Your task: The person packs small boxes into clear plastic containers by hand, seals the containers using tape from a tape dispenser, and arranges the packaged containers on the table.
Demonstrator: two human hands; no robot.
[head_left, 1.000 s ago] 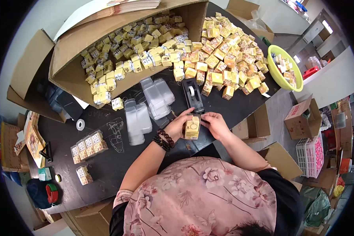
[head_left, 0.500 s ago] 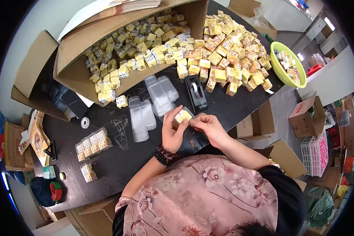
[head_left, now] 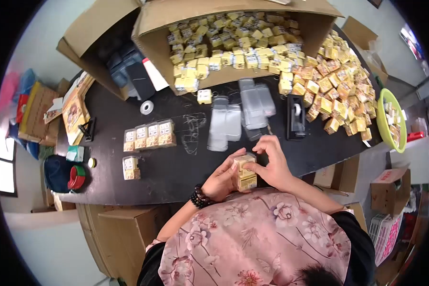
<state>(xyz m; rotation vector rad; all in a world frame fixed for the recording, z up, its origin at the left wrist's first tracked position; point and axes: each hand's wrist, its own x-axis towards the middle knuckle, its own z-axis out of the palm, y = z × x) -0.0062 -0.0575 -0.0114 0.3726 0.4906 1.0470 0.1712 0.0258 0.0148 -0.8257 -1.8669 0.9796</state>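
Observation:
A small yellow box in a clear sleeve [head_left: 246, 178] is upright near my body, gripped by my left hand [head_left: 221, 178] from its left side. My right hand [head_left: 274, 164] touches its top with the thumb, the other fingers curled above it. Clear plastic sleeves [head_left: 225, 123] lie flat beyond my hands, and a black tape dispenser [head_left: 296, 125] stands to their right. On the left of the table are a row of packed boxes [head_left: 149, 136] and one more packed pair [head_left: 131, 168].
A large carton [head_left: 152, 40] lies open at the back, full of small yellow boxes. Beside it is a heap of orange-yellow boxes [head_left: 336, 86], then a green basin [head_left: 382, 121]. A tape roll [head_left: 147, 107] and a loose yellow box [head_left: 204, 96] lie on the black table [head_left: 186, 178].
The view has swung, so the table contents appear farther right. My hands have brought the box closer to my body and turned it upright, with my right thumb now on its top.

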